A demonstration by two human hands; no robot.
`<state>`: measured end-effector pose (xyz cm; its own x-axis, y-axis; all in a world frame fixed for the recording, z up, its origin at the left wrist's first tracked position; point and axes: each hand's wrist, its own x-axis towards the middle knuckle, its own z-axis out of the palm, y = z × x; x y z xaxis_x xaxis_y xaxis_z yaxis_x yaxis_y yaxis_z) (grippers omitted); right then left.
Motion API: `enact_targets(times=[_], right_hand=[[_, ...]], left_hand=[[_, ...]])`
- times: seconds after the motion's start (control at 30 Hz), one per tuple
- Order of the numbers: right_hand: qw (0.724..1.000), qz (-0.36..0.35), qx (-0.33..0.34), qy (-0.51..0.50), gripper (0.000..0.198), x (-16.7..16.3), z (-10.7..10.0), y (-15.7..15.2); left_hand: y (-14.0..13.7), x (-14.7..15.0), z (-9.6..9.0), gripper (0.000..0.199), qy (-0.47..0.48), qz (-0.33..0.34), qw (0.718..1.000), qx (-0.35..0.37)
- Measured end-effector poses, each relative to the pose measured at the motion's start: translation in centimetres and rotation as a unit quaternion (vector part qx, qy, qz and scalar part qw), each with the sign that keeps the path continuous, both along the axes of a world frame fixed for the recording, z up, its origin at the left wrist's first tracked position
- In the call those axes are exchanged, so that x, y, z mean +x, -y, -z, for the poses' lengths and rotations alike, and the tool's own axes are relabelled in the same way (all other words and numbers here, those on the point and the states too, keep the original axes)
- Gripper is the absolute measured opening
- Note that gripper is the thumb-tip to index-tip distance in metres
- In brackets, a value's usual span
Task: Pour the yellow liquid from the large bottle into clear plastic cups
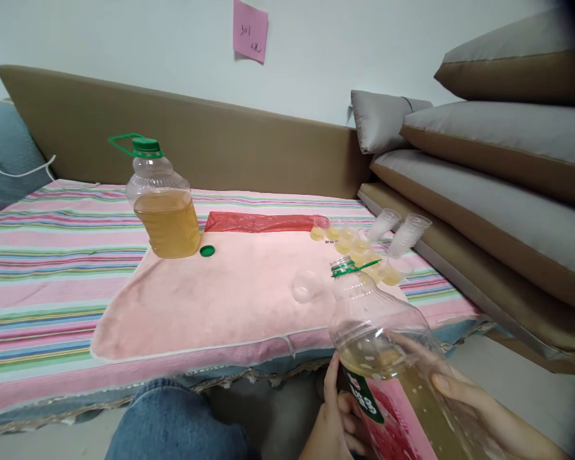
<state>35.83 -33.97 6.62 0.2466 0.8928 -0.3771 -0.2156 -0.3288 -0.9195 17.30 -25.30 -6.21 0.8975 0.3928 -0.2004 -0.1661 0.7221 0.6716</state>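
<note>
A large clear plastic bottle [393,316], uncapped and part full of pale yellow liquid, leans toward the upper left between my two hands. My left hand [333,415] is wrapped round its lower side by the red and green label. On the other side, my right hand [464,390] grips the bottle, its fingers partly seen through the plastic. Just beyond the bottle's neck, an empty clear plastic cup [306,287] is on the pink cloth [182,306]. Several cups with yellow liquid [345,240] stand behind it. A green cap [207,251] lies farther left.
A second large bottle [167,220] with a green cap and handle stands at the left. Two stacks of clear cups [409,235] lean at the right. A red plastic sheet [263,222] lies at the back. Grey-brown cushions [498,185] pile up on the right.
</note>
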Motion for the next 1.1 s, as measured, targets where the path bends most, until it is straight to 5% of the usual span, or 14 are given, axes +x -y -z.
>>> enact_targets(times=[0.27, 0.47, 0.77, 1.1], right_hand=[[0.998, 0.030, -0.031, -0.042, 0.067, -0.1, -1.3, 0.2], [0.998, 0.034, -0.041, -0.043, 0.060, 0.5, -1.0, 0.1], [0.995, 0.045, -0.064, -0.059, 0.058, 0.1, -1.6, -0.1], [0.996, 0.028, -0.089, 0.000, 0.063, 0.0, -2.7, -0.9]], left_hand=[[0.7, 0.9, 1.2, 0.166, 0.000, -0.001, 1.000, 0.002], [1.0, 1.1, 1.2, 0.155, -0.008, 0.002, 0.999, -0.036], [0.9, 0.8, 0.2, 0.175, -0.010, 0.017, 1.000, 0.000], [1.8, 1.2, 1.2, 0.159, -0.025, -0.012, 0.998, -0.057]])
